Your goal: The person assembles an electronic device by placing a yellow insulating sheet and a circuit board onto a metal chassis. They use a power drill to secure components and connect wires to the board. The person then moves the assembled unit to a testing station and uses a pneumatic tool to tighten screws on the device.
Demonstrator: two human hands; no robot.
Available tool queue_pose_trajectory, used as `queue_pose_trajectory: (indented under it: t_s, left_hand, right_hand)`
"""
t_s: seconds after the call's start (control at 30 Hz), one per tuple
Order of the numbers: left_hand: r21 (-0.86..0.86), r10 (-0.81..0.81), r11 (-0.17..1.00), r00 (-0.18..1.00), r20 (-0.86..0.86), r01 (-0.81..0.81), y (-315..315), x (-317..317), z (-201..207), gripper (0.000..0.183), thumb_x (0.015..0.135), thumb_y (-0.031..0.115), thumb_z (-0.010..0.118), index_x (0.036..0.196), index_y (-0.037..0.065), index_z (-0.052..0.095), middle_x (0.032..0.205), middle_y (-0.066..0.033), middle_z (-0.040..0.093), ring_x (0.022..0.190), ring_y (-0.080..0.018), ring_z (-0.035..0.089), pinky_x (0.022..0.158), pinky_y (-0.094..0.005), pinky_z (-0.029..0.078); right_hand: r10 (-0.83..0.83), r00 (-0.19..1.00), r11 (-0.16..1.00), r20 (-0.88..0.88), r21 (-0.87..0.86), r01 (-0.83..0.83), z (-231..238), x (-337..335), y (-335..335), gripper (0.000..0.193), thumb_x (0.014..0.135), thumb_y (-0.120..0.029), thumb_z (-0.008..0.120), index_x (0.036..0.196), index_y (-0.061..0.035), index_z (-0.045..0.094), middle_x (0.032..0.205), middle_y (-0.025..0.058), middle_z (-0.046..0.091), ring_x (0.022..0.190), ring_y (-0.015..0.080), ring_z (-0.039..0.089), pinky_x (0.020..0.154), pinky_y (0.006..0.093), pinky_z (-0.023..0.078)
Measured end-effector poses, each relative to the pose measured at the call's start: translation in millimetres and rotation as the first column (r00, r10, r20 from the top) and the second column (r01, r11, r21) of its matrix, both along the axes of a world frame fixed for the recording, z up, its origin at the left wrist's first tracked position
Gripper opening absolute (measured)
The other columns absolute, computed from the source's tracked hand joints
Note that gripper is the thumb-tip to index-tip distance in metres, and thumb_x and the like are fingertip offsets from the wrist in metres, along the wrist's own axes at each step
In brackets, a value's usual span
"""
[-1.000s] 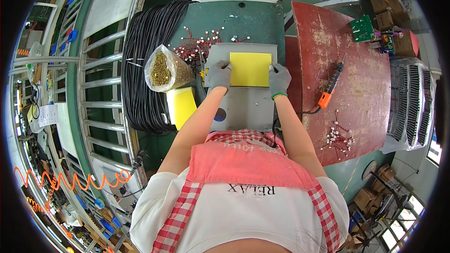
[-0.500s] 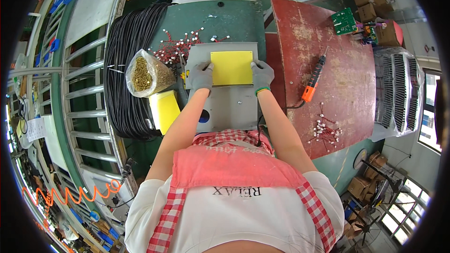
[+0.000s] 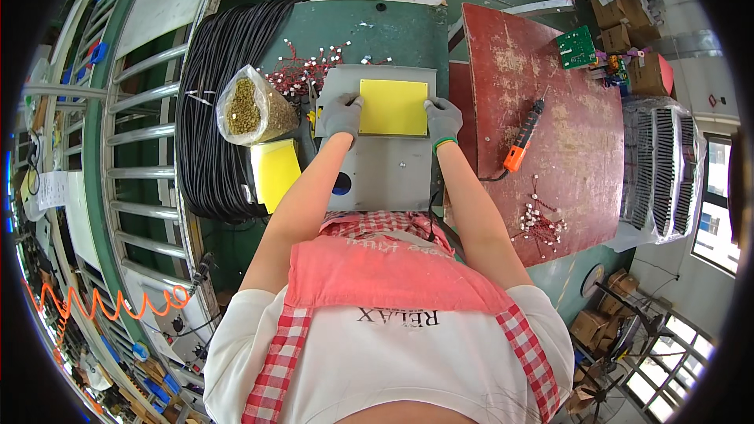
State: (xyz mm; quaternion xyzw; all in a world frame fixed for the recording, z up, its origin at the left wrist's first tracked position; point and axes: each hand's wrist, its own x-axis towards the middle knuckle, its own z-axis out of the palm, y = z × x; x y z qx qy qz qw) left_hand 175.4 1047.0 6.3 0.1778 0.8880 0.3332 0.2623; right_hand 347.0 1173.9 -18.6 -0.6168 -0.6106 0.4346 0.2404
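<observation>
Both my hands wear grey gloves and hold a flat yellow sheet (image 3: 393, 108) by its two side edges. My left hand (image 3: 342, 115) grips the left edge, fingers closed. On the opposite edge, my right hand (image 3: 444, 119) is closed in the same way. Beneath the sheet lies a grey metal panel (image 3: 378, 175) with a round dark hole near its lower left. Pliers with yellow handles (image 3: 313, 118) lie just left of my left hand, partly hidden. A stack of yellow sheets (image 3: 275, 175) sits left of my left forearm.
Left are a clear bag of small brass-coloured parts (image 3: 245, 107) and a thick coil of black cable (image 3: 206, 122). Red wires with white connectors (image 3: 302, 69) lie beyond the panel. On the red board (image 3: 577, 157) at right rest an orange-and-black electric screwdriver (image 3: 524, 137) and more wires (image 3: 542, 224).
The view has shifted slightly. Both hands still hold the yellow sheet by its sides over the panel, and its lower edge looks a little more raised.
</observation>
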Motion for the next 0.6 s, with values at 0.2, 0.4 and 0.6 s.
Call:
queue_pose_trajectory:
  t_s: [0.2,0.4,0.6]
  left_hand:
    - [0.168,-0.18,0.957,0.938,-0.296,0.237,-82,-34,4,0.03,0.08,0.029,0.064,0.102,0.008,0.066,0.096,-0.0158,0.065,0.09,-0.0292,0.063,0.081,-0.0376,0.048]
    - [-0.645,-0.717,0.627,0.648,-0.258,0.437,-254,-23,3,0.081,0.075,0.051,0.066,0.14,0.014,0.034,0.145,-0.0202,0.029,0.137,-0.0373,0.021,0.109,-0.0479,0.023]
    - [-0.66,-0.808,0.536,0.548,-0.218,0.527,-283,-24,-1,0.066,0.071,0.025,0.071,0.13,0.01,0.045,0.135,-0.0176,0.044,0.117,-0.0328,0.049,0.096,-0.0408,0.043]
  right_hand:
    - [-0.193,0.88,0.965,-0.434,-0.245,0.091,-4,37,-5,0.019,0.082,-0.012,0.063,0.099,-0.0019,0.066,0.077,-0.001,0.061,0.063,0.0066,0.054,0.056,0.0205,0.045]
    - [-0.202,0.869,0.943,-0.451,-0.329,0.048,3,117,-47,0.016,0.087,-0.008,0.058,0.101,-0.0022,0.063,0.077,0.0005,0.059,0.059,0.0046,0.052,0.048,0.0172,0.043]
    - [-0.229,0.869,0.927,-0.438,-0.372,0.057,7,147,-74,0.017,0.088,-0.008,0.058,0.103,-0.0013,0.062,0.08,0.0017,0.06,0.061,0.0053,0.053,0.049,0.018,0.044]
